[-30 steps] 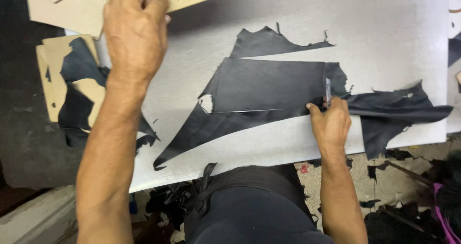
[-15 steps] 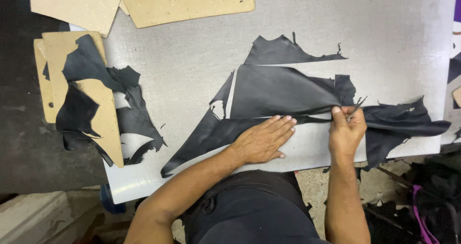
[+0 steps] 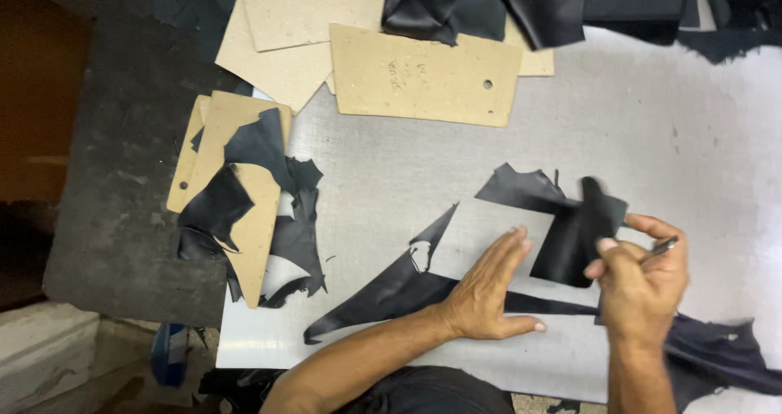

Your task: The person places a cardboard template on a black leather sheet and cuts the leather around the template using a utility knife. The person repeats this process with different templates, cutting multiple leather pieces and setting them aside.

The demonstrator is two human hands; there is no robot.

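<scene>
The left hand (image 3: 487, 292) lies flat on the grey worktop (image 3: 635, 129) near its front edge, fingers straight and together, thumb out to the side, palm pressing down on the black leather offcut (image 3: 391, 292), a long pointed scrap that runs toward the front-left. Nothing is gripped there, it just pins the scrap down. The right hand (image 3: 639, 279) is raised just beside it, fingers curled in, thumb and forefinger pinching a cut black leather piece (image 3: 580, 235) lifted off the sheet and tilted up (a bit blurred, so its exact outline is hard to read). In the same fist sits a slim dark tool (image 3: 664, 246), its tip poking out to the right; I cannot tell what kind it is. Another jagged black scrap (image 3: 521, 190) lies flat just behind the lifted piece. At the front-right corner, dark leather (image 3: 717, 357) hangs over the edge. Along the back edge rest tan cardboard templates (image 3: 423, 76), one with a small round hole. At the left edge more templates (image 3: 244, 186) lie under a heap of black scraps (image 3: 281, 210).
</scene>
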